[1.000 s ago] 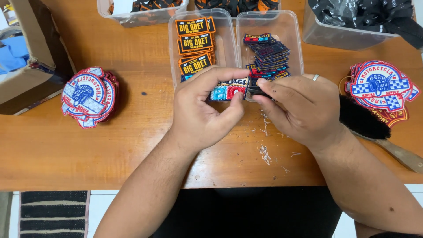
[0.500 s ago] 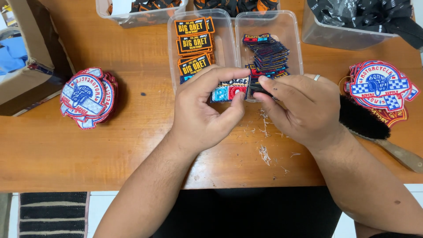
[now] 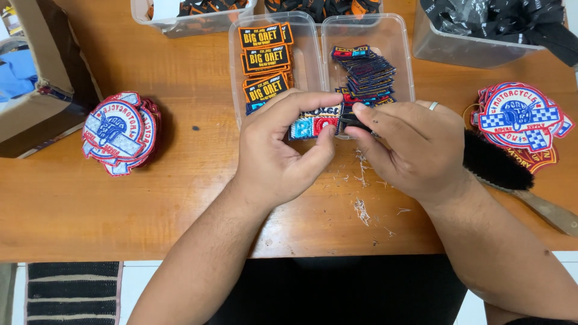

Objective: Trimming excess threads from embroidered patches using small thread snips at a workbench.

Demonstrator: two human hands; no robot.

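Note:
My left hand (image 3: pixel 277 150) pinches a small rectangular embroidered patch (image 3: pixel 313 123) with blue and red blocks, holding it over the wooden table (image 3: pixel 198 180). My right hand (image 3: pixel 409 147), a ring on one finger, grips a small dark tool (image 3: pixel 355 123) against the patch's right edge; its working end is hidden by my fingers. Cut thread scraps (image 3: pixel 361 210) lie on the table below both hands. Just beyond them stand two clear plastic tubs: the left tub (image 3: pixel 235 66) holds black and orange patches, the right tub (image 3: pixel 403 54) holds a fanned stack of dark patches.
Round red, white and blue patches are stacked at the left (image 3: pixel 120 132) and at the right (image 3: pixel 521 120). A black brush with a wooden handle (image 3: pixel 500 165) lies by my right wrist. A cardboard box (image 3: pixel 36 90) sits far left; more tubs line the far edge.
Both hands stay together on the patch; they have hardly moved. The camera view has shifted slightly.

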